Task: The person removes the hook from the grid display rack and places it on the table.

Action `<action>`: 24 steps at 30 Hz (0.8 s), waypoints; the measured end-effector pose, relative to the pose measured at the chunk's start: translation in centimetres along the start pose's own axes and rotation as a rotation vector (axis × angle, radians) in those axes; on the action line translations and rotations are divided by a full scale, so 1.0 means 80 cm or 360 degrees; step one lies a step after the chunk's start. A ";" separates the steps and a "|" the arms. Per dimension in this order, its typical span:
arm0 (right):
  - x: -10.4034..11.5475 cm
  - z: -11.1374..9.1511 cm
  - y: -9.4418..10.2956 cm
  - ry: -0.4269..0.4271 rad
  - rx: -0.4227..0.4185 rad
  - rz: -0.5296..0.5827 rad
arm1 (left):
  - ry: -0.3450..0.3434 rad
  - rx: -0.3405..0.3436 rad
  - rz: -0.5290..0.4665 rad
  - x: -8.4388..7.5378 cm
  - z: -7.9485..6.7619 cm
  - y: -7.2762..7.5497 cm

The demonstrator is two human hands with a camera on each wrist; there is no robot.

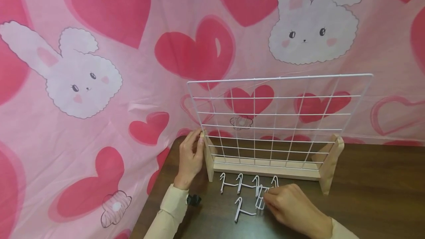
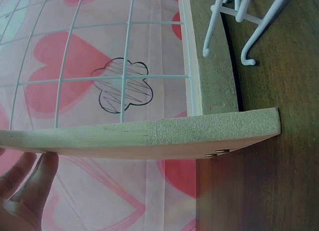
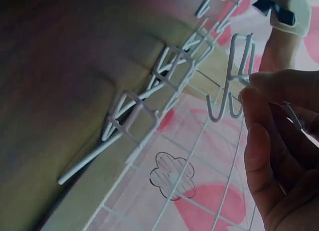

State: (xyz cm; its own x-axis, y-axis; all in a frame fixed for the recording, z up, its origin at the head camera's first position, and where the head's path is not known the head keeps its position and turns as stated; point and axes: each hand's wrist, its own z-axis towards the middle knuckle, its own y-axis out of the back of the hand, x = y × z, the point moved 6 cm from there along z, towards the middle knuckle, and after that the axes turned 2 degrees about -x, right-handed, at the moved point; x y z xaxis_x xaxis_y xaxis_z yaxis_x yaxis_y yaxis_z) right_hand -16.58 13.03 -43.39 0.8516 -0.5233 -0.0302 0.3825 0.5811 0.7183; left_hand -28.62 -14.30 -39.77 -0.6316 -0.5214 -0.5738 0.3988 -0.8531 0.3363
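A white wire grid rack point(image 1: 254, 114) stands upright in a pale wooden base point(image 1: 265, 170) on the table. At its left end my left hand point(image 1: 190, 154) touches the upper part of the wooden side panel point(image 2: 149, 136); in the left wrist view the visible fingertips rest against the panel's outer face. Between thumb and fingers my right hand point(image 1: 295, 207) pinches a white wire hook point(image 3: 234, 76), in front of the base and above the table. Below it several similar hooks lie in a row, one of them point(image 1: 223, 183) at the left end. Another hook point(image 1: 237, 209) lies nearer me.
The brown tabletop point(image 1: 375, 191) extends to the right of the rack. Behind it hangs a pink cloth point(image 1: 179, 6) with hearts and rabbits. A small black object point(image 1: 194, 200) is at my left wrist.
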 end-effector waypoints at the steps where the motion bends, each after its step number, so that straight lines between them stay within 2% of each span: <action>1: 0.000 0.000 -0.001 0.0004 0.0009 0.0000 | 0.0004 0.0003 0.0003 0.000 0.000 0.000; 11: 0.003 -0.010 -0.019 -0.0017 0.0172 -0.0035 | -0.0009 0.0005 0.0031 0.000 0.000 0.001; 24: 0.002 -0.017 -0.033 -0.0083 0.0302 0.0052 | -0.0025 -0.0007 0.0024 -0.001 0.000 0.000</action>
State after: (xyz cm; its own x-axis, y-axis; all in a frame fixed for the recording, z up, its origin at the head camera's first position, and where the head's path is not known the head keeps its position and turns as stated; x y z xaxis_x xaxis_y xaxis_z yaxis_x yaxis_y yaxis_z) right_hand -16.95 12.25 -46.22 0.8410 -0.5403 0.0279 0.2762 0.4730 0.8366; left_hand -28.56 -14.29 -39.74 -0.6357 -0.5344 -0.5571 0.4111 -0.8452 0.3415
